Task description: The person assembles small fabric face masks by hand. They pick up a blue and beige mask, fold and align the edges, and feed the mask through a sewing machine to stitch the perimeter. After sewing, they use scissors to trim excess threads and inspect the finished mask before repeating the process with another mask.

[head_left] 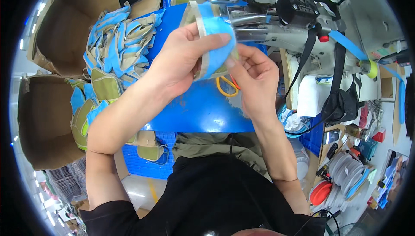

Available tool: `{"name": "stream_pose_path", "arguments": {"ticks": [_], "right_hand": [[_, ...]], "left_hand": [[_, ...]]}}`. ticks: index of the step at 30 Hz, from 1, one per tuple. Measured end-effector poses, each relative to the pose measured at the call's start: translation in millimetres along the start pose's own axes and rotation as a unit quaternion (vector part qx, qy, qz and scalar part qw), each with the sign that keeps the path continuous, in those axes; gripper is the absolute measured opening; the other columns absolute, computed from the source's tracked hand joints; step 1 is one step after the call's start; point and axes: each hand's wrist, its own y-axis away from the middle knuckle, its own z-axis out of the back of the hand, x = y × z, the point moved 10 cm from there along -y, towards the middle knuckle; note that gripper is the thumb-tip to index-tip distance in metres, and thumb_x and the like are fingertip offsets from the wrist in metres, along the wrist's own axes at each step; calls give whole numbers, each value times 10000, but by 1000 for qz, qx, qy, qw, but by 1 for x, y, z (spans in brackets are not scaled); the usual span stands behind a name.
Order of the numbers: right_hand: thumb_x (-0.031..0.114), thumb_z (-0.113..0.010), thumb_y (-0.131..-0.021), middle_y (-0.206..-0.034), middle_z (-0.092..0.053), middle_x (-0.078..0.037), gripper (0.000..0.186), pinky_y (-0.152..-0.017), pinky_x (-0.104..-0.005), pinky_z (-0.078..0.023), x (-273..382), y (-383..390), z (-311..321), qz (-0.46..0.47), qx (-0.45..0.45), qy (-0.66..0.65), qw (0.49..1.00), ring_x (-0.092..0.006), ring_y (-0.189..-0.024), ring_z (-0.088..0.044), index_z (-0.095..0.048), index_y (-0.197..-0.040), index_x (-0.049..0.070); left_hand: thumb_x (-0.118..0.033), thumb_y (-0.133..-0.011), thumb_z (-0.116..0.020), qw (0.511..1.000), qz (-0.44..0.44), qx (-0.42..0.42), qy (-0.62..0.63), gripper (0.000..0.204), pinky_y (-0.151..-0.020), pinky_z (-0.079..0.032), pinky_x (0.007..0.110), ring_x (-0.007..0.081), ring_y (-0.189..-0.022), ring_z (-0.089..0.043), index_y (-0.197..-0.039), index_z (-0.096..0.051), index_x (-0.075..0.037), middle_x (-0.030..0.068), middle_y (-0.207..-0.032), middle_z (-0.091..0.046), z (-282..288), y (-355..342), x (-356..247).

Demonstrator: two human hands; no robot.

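Note:
A blue sewn fabric piece with khaki edging is held up at the sewing machine's metal arm. My left hand grips its left side, thumb lying across the blue face and fingers behind it. At the piece's lower right edge, my right hand pinches the fabric between thumb and fingers. The piece's far end touches or lies close to the machine's working end; which one I cannot tell. Just below the fabric, orange-handled scissors rest on the blue table, their blades hidden.
Blue and khaki fabric pieces are heaped at the table's left. Beyond stand two open cardboard boxes, with green pouches by the nearer one. Blue tape feeds past the machine on the right. Tape rolls are stacked lower right.

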Motion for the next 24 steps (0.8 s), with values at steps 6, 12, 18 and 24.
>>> {"name": "stream_pose_path", "arguments": {"ticks": [6, 12, 18, 24], "right_hand": [[-16, -692, -927, -1008, -733, -90, 220, -807, -252, -546, 6, -17, -3, 19, -10, 15, 1000, -113, -914, -684, -662, -1143, -48], [51, -770, -827, -933, -727, -47, 260, -751, -260, -525, 13, -17, 1, 59, -13, 155, 986, -111, -851, -683, -682, -1063, -9], [81, -773, -824, -921, -715, -12, 242, -740, -254, -488, 22, -5, -2, 140, -26, 215, 966, -88, -841, -639, -692, -1049, 45], [87, -763, -824, -888, -717, -9, 212, -750, -261, -490, 25, -4, 0, 187, -41, 234, 953, -95, -826, -639, -699, -1023, 55]], "left_hand": [[-172, -937, -725, 999, 19, 1, -26, 176, -746, -550, 252, 91, -803, -683, -1059, -669, -58, 19, -936, -723, 7, -16, -7], [-192, -935, -732, 998, -7, 1, -66, 284, -822, -550, 274, 118, -908, -693, -1147, -671, -14, 62, -1045, -727, 10, -1, -5], [-209, -976, -686, 999, 9, 15, -43, 246, -855, -542, 295, 119, -914, -690, -1125, -695, -14, 60, -1029, -735, 9, 5, -5], [-218, -982, -684, 999, -6, 6, -49, 246, -829, -540, 285, 109, -898, -687, -1123, -700, -17, 55, -1020, -736, 7, 9, 0]]}}
